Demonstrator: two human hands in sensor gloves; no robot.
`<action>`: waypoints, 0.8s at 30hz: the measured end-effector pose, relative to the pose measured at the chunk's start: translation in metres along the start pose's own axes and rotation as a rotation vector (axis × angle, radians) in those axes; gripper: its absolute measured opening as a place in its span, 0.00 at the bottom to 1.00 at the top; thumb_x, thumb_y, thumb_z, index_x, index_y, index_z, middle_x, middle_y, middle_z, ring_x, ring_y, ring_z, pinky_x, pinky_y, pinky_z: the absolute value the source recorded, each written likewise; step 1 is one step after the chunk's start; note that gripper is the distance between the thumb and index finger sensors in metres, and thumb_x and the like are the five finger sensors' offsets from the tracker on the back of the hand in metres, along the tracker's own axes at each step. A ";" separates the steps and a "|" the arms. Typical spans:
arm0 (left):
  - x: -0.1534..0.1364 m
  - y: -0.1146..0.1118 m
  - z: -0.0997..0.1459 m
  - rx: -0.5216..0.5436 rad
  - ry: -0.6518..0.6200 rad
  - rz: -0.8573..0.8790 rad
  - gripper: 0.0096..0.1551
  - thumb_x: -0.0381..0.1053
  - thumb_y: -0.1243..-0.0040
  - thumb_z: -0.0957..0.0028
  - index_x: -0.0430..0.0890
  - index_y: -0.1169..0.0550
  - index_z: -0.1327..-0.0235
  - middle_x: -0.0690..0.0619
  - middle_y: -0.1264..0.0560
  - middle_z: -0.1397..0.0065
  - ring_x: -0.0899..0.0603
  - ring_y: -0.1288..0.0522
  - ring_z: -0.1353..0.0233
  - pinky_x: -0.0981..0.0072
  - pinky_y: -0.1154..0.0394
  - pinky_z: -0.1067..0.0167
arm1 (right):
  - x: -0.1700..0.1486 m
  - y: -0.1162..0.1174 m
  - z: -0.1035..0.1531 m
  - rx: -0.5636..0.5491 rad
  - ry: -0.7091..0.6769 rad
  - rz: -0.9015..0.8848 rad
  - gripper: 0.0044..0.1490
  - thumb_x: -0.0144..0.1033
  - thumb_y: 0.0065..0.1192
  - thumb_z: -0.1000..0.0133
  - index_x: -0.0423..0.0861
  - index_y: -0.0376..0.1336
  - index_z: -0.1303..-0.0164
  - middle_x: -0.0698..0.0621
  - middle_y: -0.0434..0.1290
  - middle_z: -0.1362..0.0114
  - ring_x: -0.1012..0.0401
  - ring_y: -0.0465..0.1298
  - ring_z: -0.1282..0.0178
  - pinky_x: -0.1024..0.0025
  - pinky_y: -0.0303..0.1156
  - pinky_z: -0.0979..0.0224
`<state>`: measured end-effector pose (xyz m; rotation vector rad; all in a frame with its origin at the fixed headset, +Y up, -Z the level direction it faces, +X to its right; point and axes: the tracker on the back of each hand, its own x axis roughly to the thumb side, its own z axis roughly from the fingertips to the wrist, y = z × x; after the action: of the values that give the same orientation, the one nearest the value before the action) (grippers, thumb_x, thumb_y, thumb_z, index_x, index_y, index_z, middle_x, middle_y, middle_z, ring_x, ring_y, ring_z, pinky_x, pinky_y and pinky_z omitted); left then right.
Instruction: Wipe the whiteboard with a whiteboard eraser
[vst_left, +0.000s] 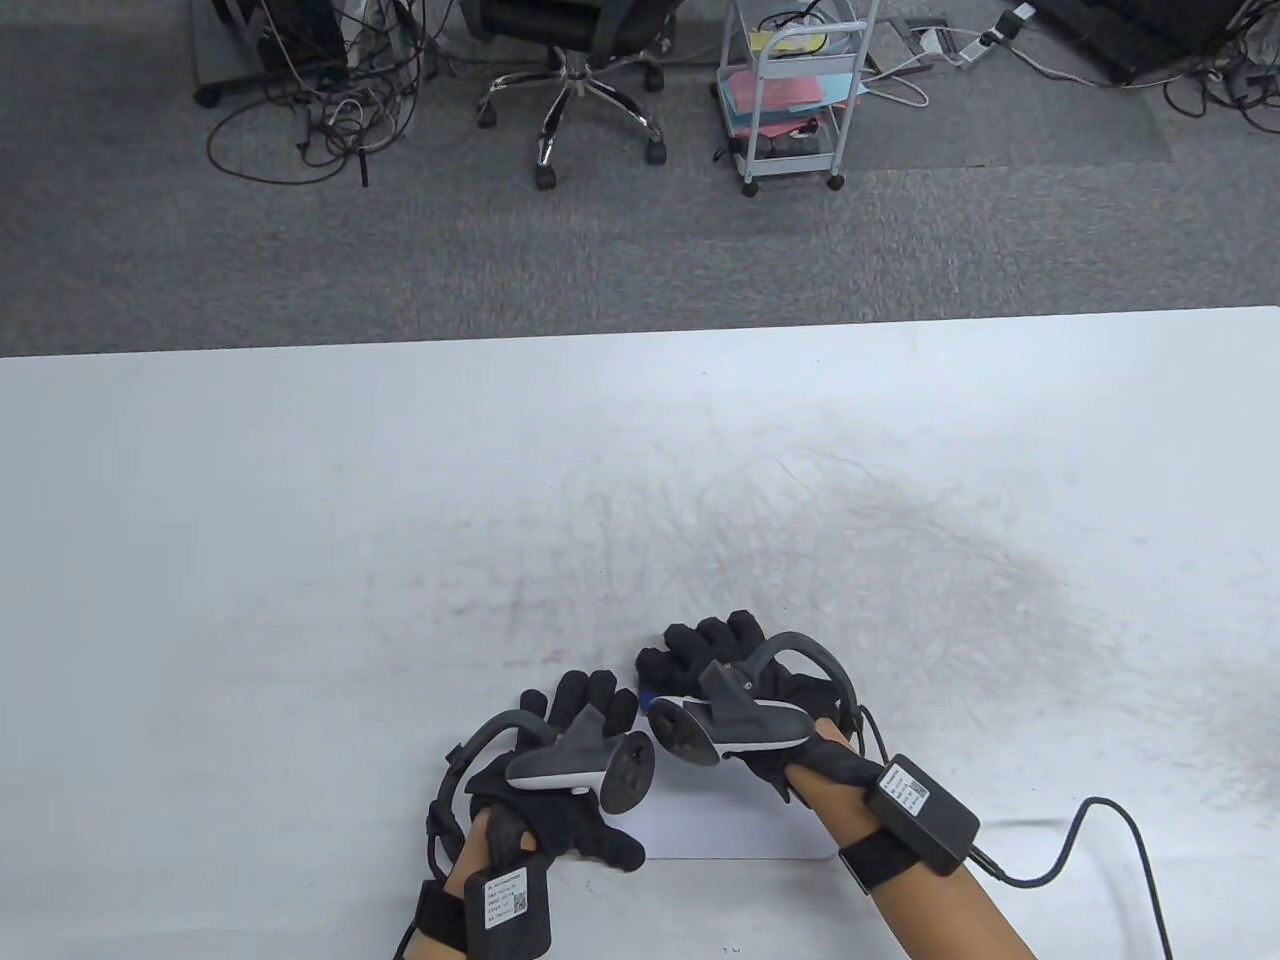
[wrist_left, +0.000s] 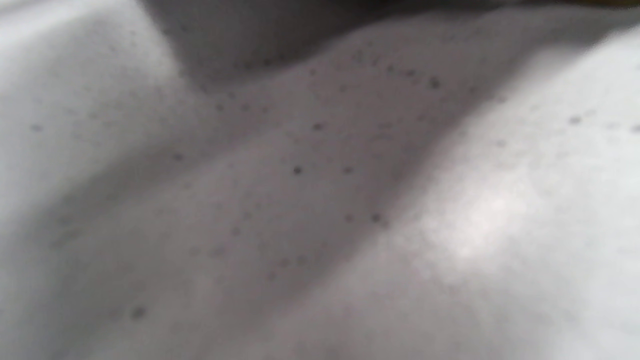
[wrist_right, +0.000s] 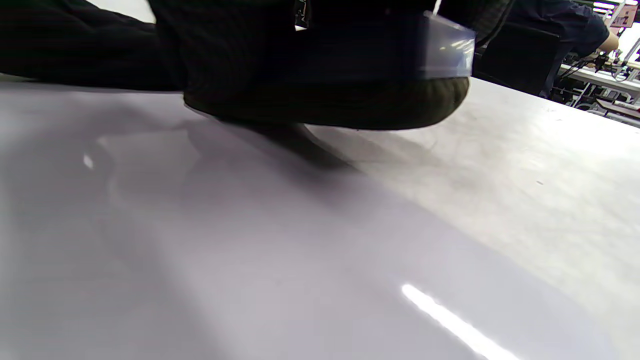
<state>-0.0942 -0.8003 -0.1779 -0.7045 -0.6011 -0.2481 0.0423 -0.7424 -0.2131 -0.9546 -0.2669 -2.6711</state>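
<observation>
2 gloved hands low at the near edge of the white counter (vst_left: 300, 520), side by side and nearly touching. 1 tracker on the back of each, 2 in all. 1 black box strapped to each wrist, 2 in all; the right one has a cable running off to the right.

Right hand (vst_left: 745, 690) is palm down over the whiteboard eraser (wrist_right: 330, 107), gripping it from above. In the table view only a small blue bit of the eraser shows at the left of the fingers. In the right wrist view the eraser has 1 dark felt pad on the bottom, pressed on the surface, and 1 pale plastic body above it, with the glove covering the top.

Left hand (vst_left: 560, 790) lies palm down just left of the right hand, on or just over the surface; cannot tell if its fingers hold anything. Left wrist view is blurred, only a speckled grey-white surface.

1 whiteboard (vst_left: 740, 825): a smooth white sheet flat on the counter, mostly hidden under the hands and forearms, its near edge visible between the 2 wrists. Grey smudges and thin scribble marks on the counter beyond the hands.

On the floor behind: 1 office chair (vst_left: 575, 70), 1 white wheeled cart (vst_left: 795, 90), loose cables.
</observation>
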 end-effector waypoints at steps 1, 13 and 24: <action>0.000 0.000 0.000 0.000 0.000 -0.001 0.84 0.84 0.56 0.72 0.36 0.75 0.25 0.30 0.78 0.22 0.23 0.73 0.23 0.25 0.61 0.28 | -0.001 0.000 0.000 0.002 0.001 -0.007 0.39 0.50 0.58 0.37 0.55 0.52 0.15 0.45 0.60 0.09 0.43 0.68 0.14 0.35 0.60 0.15; 0.000 0.000 0.000 0.000 0.002 0.001 0.83 0.84 0.56 0.72 0.36 0.75 0.25 0.31 0.78 0.22 0.23 0.73 0.22 0.25 0.61 0.28 | -0.038 -0.023 0.019 -0.066 0.056 -0.092 0.58 0.48 0.56 0.34 0.32 0.32 0.11 0.31 0.60 0.13 0.38 0.73 0.19 0.38 0.74 0.21; 0.000 0.000 0.000 0.001 -0.001 0.002 0.83 0.84 0.56 0.71 0.36 0.75 0.25 0.31 0.78 0.22 0.23 0.73 0.22 0.25 0.61 0.28 | -0.199 -0.028 0.111 -0.405 0.550 -0.334 0.48 0.55 0.69 0.37 0.54 0.47 0.14 0.37 0.66 0.17 0.41 0.79 0.24 0.38 0.75 0.22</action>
<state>-0.0943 -0.8000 -0.1779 -0.7046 -0.6009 -0.2457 0.2452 -0.6449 -0.2587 -0.2361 0.2679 -3.2353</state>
